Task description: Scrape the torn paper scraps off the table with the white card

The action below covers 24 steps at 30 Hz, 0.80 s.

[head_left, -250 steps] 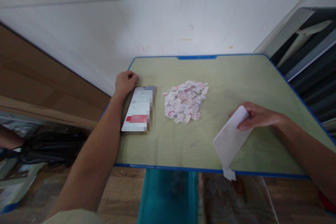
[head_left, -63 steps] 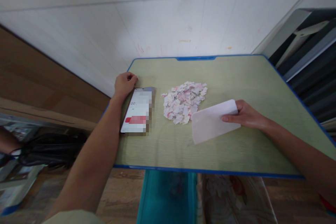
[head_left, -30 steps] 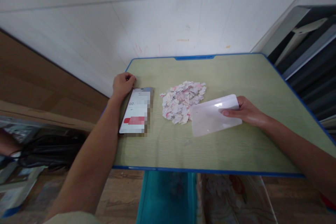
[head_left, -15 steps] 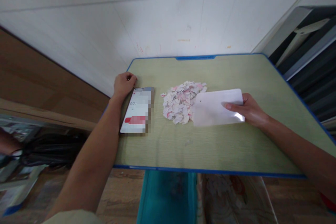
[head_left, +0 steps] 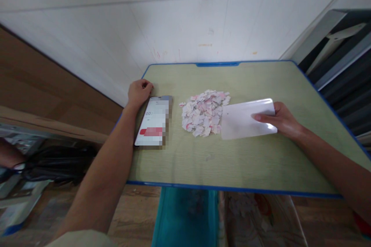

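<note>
My right hand (head_left: 285,117) pinches the right end of a flat white plastic scraper (head_left: 242,119), thumb on top. The scraper has a small hole near its left side, and its left edge lies right beside a heap of torn paper scraps (head_left: 201,114), white with pink and dark print. On the table's left edge rests my left hand (head_left: 140,92), fingers curled in a loose fist with nothing visible in them. Just below it lies a phone (head_left: 153,121) with a lit screen showing a red button, partly blurred out.
A greenish table (head_left: 243,166) with a blue rim stands against a white wall (head_left: 179,23). Underneath are a teal bin (head_left: 185,216) and a clear container (head_left: 261,220) with paper bits. Cardboard (head_left: 43,73) flanks the left; a dark folded frame (head_left: 342,54) leans at the right.
My right hand has drawn the scraper slightly right, away from the heap, uncovering the heap's right edge. The view has shifted a little; my left hand stays beside the phone.
</note>
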Each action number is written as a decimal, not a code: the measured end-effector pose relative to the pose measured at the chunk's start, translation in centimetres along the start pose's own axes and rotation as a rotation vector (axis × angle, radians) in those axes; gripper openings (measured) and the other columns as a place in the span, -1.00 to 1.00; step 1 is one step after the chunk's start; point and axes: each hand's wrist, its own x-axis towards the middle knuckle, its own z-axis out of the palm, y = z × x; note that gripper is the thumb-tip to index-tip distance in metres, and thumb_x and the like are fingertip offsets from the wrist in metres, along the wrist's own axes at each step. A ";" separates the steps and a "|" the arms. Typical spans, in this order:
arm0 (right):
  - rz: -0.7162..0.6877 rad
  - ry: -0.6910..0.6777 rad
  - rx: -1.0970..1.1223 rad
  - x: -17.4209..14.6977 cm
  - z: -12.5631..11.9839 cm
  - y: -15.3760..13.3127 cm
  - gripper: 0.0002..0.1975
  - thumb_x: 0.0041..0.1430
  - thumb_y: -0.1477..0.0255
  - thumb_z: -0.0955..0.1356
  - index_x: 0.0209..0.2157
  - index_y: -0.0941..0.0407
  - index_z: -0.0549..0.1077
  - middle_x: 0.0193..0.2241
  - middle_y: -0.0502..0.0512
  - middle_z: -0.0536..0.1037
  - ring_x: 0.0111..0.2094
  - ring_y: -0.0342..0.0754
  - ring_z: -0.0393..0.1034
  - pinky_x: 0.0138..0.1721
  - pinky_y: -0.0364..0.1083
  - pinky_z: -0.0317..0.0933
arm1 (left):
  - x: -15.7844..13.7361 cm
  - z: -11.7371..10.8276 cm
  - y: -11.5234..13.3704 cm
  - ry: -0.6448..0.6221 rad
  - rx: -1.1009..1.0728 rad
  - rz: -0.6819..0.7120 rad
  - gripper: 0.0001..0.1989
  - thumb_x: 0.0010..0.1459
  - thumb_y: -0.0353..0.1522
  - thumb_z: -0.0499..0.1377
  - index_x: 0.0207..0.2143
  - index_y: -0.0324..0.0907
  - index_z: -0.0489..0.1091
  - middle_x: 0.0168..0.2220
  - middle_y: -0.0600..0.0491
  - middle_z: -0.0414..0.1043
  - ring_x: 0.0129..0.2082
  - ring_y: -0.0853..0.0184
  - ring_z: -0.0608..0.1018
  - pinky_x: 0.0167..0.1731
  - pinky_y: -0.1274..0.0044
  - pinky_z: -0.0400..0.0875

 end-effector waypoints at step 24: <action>0.005 0.092 0.086 0.5 -0.3 0.0 -0.72 -0.19 0.20 0.59 -0.44 0.06 0.63 -0.48 0.00 0.66 -0.55 -0.08 0.47 -0.53 -0.10 0.34 | -0.3 -0.3 0.6 0.002 0.017 -0.011 -0.86 0.12 -0.32 0.08 -0.39 -0.16 0.41 -0.44 0.00 0.43 -0.32 0.22 0.49 -0.30 0.49 0.32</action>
